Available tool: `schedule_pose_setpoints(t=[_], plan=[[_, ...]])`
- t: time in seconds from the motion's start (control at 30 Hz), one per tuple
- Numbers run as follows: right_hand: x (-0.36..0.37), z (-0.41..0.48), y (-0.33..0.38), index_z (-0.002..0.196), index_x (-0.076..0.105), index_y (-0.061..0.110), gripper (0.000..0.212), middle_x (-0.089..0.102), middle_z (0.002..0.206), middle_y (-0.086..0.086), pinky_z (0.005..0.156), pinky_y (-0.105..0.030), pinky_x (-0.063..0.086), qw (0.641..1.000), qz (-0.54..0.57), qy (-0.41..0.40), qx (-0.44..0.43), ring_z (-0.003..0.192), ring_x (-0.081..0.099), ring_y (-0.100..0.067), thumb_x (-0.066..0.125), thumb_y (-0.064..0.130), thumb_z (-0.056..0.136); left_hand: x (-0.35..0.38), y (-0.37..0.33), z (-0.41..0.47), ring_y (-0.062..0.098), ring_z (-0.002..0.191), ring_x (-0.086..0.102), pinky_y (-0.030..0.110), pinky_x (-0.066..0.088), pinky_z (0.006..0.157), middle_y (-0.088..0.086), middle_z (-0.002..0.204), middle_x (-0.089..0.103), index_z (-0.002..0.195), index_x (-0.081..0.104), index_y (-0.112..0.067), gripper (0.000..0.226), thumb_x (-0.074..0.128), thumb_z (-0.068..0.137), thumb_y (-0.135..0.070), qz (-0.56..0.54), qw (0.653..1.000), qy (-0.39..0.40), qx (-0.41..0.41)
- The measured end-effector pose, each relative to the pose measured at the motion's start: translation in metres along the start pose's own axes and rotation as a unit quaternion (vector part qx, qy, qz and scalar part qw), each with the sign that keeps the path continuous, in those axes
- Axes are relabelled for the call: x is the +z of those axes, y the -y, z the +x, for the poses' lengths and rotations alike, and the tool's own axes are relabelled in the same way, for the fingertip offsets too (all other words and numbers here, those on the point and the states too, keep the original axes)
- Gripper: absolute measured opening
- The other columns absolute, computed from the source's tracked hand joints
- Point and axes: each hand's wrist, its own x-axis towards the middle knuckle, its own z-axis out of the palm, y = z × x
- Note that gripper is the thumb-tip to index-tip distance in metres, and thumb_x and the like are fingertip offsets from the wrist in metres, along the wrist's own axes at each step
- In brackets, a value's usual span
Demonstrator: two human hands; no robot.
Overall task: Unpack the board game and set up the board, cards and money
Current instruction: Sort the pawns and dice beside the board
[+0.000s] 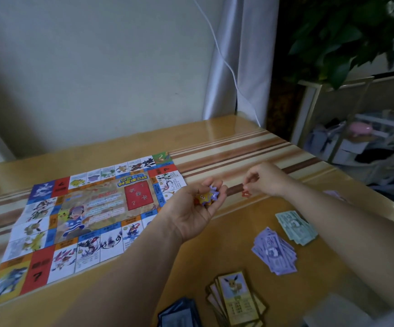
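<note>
Striped worktop [226,147] carries the unfolded game board [92,208] at nine o'clock and banknotes [275,252] at four, the left hand [198,208] cupping numbered tokens [206,197], seemingly as a store, while the right hand [265,179] pinches one red token [245,194] at its three o'clock.

Leafy plant [347,38], white cable [205,22], perhaps curtain [252,43]

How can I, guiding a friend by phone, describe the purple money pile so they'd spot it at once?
Start at the game board spread on the wooden table, then look to its right. Two fanned money piles lie there; the purple money pile is the nearer, left one, unlike the green money pile behind it.
</note>
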Motion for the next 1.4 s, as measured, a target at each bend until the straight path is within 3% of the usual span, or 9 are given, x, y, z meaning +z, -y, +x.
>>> schedule_pose_setpoints(t=[0.13,0.27,0.37,0.43,0.57,0.87,1.03,1.27,1.4], plan=[[-0.028,-0.009,0.022,0.094,0.070,0.020,0.012,0.066,0.092,0.010,0.083,-0.023,0.040,0.989,0.122,-0.073,-0.039,0.092,0.058,-0.005,0.062,0.027,0.089,0.000,0.003,0.010,0.029,0.086,0.064,0.043,0.054,0.080,0.019,0.090,0.062,0.112,0.055,0.010,0.024,0.043,0.093,0.003,0.013,1.000,0.012,-0.004],[-0.035,-0.033,0.051,0.090,0.069,0.027,0.007,0.070,0.090,0.011,0.081,-0.026,0.051,0.986,0.128,0.081,-0.068,0.086,0.064,-0.002,0.064,0.033,0.088,-0.001,0.010,0.021,0.034,0.094,0.067,0.044,0.054,0.082,0.027,0.104,0.064,0.126,0.050,0.012,0.035,0.043,0.092,0.004,0.013,1.000,0.009,-0.019],[-0.030,-0.042,0.057,0.088,0.070,0.027,0.007,0.069,0.084,0.008,0.063,-0.016,0.048,0.990,0.077,0.086,-0.074,0.063,0.058,0.008,0.071,0.031,0.082,-0.002,0.015,0.025,0.036,0.116,0.057,0.045,0.053,0.082,0.030,0.126,0.054,0.126,0.049,0.013,0.036,0.041,0.092,0.003,-0.001,0.999,0.006,-0.034],[-0.029,-0.045,0.056,0.092,0.070,0.027,0.015,0.065,0.086,0.008,0.059,-0.013,0.039,0.995,0.033,0.061,-0.074,0.066,0.054,0.004,0.074,0.034,0.079,-0.001,0.016,0.025,0.034,0.107,0.061,0.044,0.054,0.079,0.029,0.117,0.059,0.121,0.053,0.012,0.033,0.040,0.092,0.001,-0.001,0.999,0.007,-0.040],[-0.025,-0.052,0.059,0.092,0.069,0.024,0.025,0.060,0.082,0.011,0.069,-0.019,0.044,0.994,0.030,0.071,-0.071,0.078,0.056,-0.002,0.079,0.035,0.072,0.002,0.017,0.026,0.029,0.086,0.062,0.037,0.054,0.074,0.026,0.103,0.062,0.112,0.055,0.010,0.029,0.036,0.093,-0.001,0.008,0.999,0.009,-0.052],[-0.028,-0.038,0.059,0.079,0.072,0.020,0.005,0.060,0.067,0.016,0.072,-0.022,0.043,0.989,0.055,0.133,-0.032,0.069,0.053,0.000,0.076,0.023,0.078,0.009,0.022,0.028,0.027,0.083,0.062,0.037,0.053,0.072,0.022,0.090,0.066,0.104,0.058,0.012,0.026,0.036,0.094,0.002,0.028,0.998,0.000,-0.061],[-0.027,-0.034,0.059,0.089,0.064,0.030,0.021,0.050,0.077,0.010,0.065,-0.021,0.036,0.983,0.042,0.175,-0.036,0.069,0.047,-0.004,0.079,0.028,0.074,0.010,0.022,0.025,0.028,0.081,0.062,0.035,0.055,0.069,0.023,0.079,0.068,0.092,0.058,0.015,0.024,0.038,0.096,0.003,0.024,0.998,0.003,-0.059],[-0.026,-0.028,0.061,0.081,0.067,0.027,0.009,0.056,0.073,0.016,0.068,-0.020,0.038,0.976,0.034,0.214,-0.022,0.072,0.050,0.000,0.076,0.025,0.078,0.005,0.022,0.024,0.029,0.087,0.061,0.037,0.053,0.070,0.024,0.086,0.066,0.096,0.060,0.013,0.025,0.039,0.097,0.000,0.027,0.997,-0.009,-0.066],[-0.026,-0.022,0.061,0.076,0.070,0.024,0.005,0.065,0.082,0.005,0.082,-0.030,0.045,0.969,0.057,0.240,-0.002,0.083,0.054,-0.009,0.074,0.021,0.079,0.002,0.023,0.026,0.032,0.091,0.061,0.039,0.053,0.071,0.027,0.096,0.062,0.104,0.057,0.012,0.025,0.038,0.098,-0.002,0.016,0.997,-0.011,-0.076]])
